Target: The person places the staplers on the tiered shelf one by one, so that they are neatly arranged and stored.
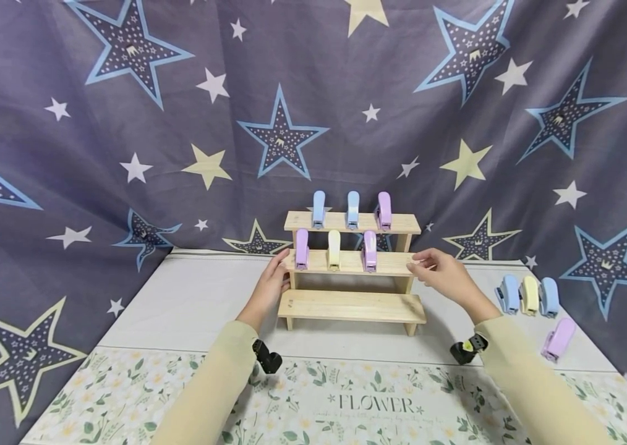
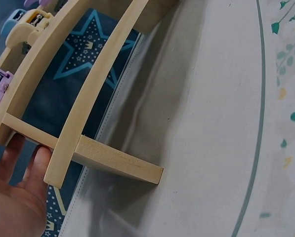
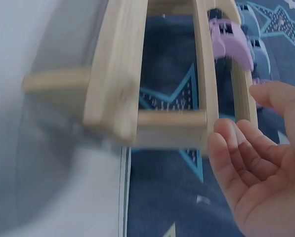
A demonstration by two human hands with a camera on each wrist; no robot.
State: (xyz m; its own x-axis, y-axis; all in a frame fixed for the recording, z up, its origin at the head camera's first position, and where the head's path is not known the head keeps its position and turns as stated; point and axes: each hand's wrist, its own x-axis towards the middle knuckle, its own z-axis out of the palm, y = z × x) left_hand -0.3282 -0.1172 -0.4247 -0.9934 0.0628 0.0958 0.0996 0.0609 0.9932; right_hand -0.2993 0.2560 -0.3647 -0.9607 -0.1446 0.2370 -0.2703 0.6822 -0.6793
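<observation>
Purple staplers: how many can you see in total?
4: the rightmost purple stapler on the top shelf; the leftmost and rightmost on the middle shelf; one on the table, at right. None seems hidden.

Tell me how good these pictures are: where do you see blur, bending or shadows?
Head view: mostly sharp, with a soft shadow beside the wooden rack, and the small print under "FLOWER" too faint to read; left wrist view: the planks look bowed, with dark shadow on the white cover; right wrist view: the lowest shelf's near end and leg are blurred.
</observation>
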